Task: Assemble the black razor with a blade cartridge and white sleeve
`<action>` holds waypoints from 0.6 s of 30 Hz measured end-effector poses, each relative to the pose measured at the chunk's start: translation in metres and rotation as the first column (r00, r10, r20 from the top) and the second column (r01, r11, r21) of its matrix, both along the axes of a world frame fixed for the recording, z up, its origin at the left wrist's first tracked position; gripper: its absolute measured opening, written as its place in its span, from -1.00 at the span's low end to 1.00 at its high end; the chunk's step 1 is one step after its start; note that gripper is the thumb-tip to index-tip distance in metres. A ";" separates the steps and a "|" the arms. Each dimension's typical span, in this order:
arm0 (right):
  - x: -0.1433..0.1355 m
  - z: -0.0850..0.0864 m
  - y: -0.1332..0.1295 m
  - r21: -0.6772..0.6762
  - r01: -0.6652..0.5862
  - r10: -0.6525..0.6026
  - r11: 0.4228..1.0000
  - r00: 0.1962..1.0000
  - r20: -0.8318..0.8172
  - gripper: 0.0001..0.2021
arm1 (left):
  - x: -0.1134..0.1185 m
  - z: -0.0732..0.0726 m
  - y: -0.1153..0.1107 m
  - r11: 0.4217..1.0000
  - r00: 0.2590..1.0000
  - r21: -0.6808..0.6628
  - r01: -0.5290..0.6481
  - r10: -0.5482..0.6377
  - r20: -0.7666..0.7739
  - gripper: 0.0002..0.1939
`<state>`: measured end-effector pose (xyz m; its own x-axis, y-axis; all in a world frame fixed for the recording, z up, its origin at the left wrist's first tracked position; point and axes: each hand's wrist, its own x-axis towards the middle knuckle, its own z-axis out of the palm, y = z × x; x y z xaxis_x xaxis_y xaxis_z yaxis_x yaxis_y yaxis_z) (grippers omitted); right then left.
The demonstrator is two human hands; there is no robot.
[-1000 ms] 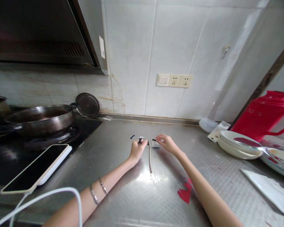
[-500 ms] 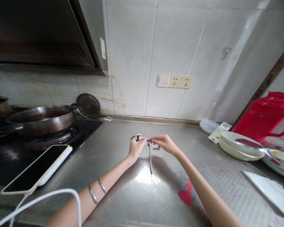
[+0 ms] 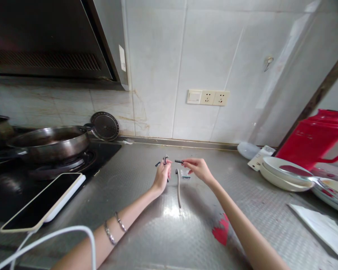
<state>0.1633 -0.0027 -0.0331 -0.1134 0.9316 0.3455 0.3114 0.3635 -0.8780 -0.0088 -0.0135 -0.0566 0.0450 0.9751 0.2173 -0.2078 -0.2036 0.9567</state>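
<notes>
My left hand is closed around a small black piece with a pale, bracket-like top; its exact kind is too small to tell. Facing it, my right hand pinches a short dark rod by one end, its free end pointing at my left fingers with a narrow gap between. Below the two hands a thin beige stick with a dark end lies on the steel counter. Beside that, under my right fingers, is a small clear packet. Left of my left fingertips a small dark piece shows.
On the left, a phone with a white cable rests by the stove, where a steel pan stands. At right are stacked plates, a red thermos jug and a white sheet. A red patch marks the counter.
My hands have moved slightly apart and the right has risen, carrying the dark rod up off the stick's dark end. My left hand has turned more upright. The stick stays on the counter.
</notes>
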 end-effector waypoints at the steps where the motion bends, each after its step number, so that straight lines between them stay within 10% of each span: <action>1: 0.001 0.000 0.001 0.004 0.020 -0.019 1.000 1.000 -0.021 -0.68 | 0.001 -0.001 -0.002 0.999 0.999 0.036 0.041 -0.041 -0.003 -0.72; 18: -0.011 0.014 -0.012 0.106 -0.006 0.001 0.994 0.999 0.039 -0.76 | 0.013 -0.012 -0.020 0.967 0.957 0.088 0.240 -0.221 -0.186 -0.77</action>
<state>0.1527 -0.0150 -0.0192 -0.1319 0.8897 0.4371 0.3434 0.4547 -0.8218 0.0043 -0.0331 -0.0687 0.3118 0.9049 0.2896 -0.0937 -0.2740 0.9571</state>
